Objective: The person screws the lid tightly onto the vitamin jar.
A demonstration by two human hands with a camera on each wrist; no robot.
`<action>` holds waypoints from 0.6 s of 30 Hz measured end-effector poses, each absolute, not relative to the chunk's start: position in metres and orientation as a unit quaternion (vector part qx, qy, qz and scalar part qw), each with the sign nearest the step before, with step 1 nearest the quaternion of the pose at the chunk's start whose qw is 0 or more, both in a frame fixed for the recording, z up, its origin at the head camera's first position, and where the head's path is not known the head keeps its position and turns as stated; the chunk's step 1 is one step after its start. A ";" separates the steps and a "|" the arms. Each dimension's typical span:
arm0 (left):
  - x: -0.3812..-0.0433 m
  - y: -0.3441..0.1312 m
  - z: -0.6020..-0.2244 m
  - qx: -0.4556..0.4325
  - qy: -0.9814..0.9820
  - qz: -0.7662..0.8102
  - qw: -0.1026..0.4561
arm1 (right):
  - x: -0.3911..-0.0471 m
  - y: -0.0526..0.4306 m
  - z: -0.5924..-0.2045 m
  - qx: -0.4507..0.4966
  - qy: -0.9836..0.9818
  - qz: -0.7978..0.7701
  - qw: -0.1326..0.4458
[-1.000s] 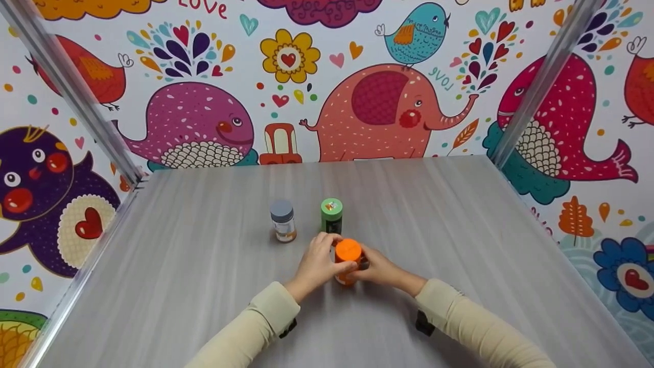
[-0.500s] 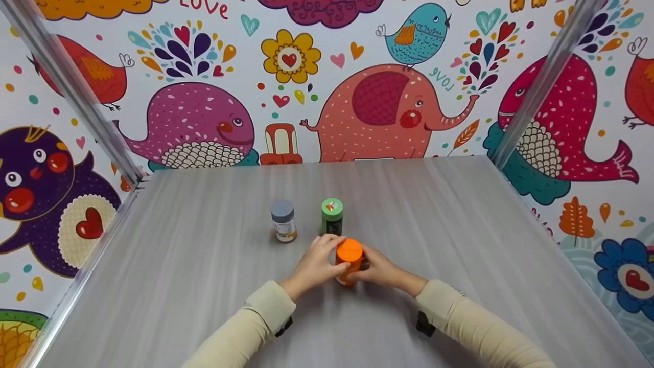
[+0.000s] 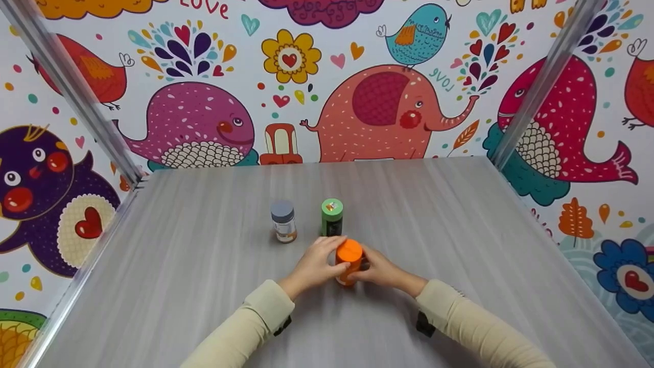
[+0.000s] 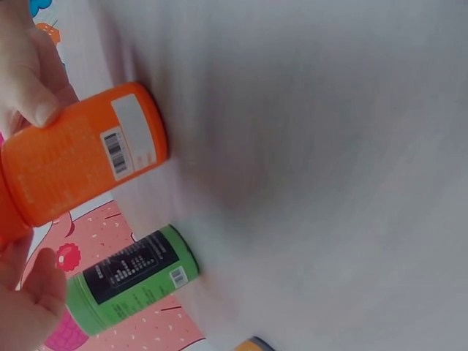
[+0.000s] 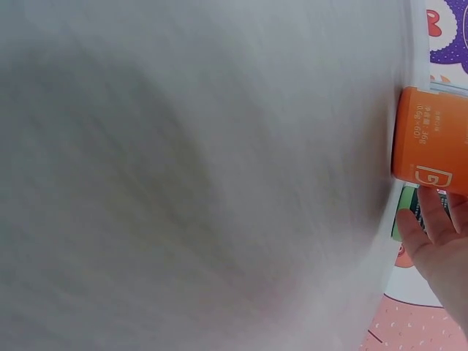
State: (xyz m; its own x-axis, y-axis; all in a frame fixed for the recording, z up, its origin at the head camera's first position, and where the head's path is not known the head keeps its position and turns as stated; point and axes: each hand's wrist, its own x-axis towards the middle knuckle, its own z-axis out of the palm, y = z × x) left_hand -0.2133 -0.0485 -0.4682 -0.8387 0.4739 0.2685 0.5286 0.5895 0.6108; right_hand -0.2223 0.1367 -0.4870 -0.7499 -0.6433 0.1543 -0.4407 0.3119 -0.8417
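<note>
An orange supplement bottle (image 4: 80,157) stands upright, close over the table, between both hands. My left hand (image 3: 316,265) grips it near its orange cap (image 3: 349,250), thumb on the near side and fingers reaching round the far side. From the right, my right hand (image 3: 382,268) holds the bottle's body; in the left wrist view its thumb (image 4: 40,106) lies against the orange wall. Just beyond the left fingers is a green bottle (image 3: 332,209) with a black label, its lower part hidden by that hand in the head view.
Left of the green bottle stands a clear bottle with a grey cap (image 3: 283,221). Grey wood-grain table (image 3: 204,286) extends around the bottles. Metal posts (image 3: 541,92) and cartoon-printed walls (image 3: 373,117) border its back and sides.
My left forearm has shifted slightly left, and the left thumb has drawn back a little along the orange cap's near side. The right hand and the other bottles keep their places.
</note>
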 end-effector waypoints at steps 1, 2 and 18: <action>-0.213 -0.048 -0.468 -0.276 -0.892 -0.355 0.036 | -0.222 0.136 -0.487 -0.338 0.803 -0.480 0.105; -0.213 -0.047 -0.468 -0.270 -0.894 -0.355 0.032 | -0.222 0.136 -0.487 -0.337 0.803 -0.480 0.105; -0.217 -0.047 -0.461 -0.246 -0.899 -0.363 -0.006 | -0.227 0.139 -0.498 -0.330 0.797 -0.492 0.119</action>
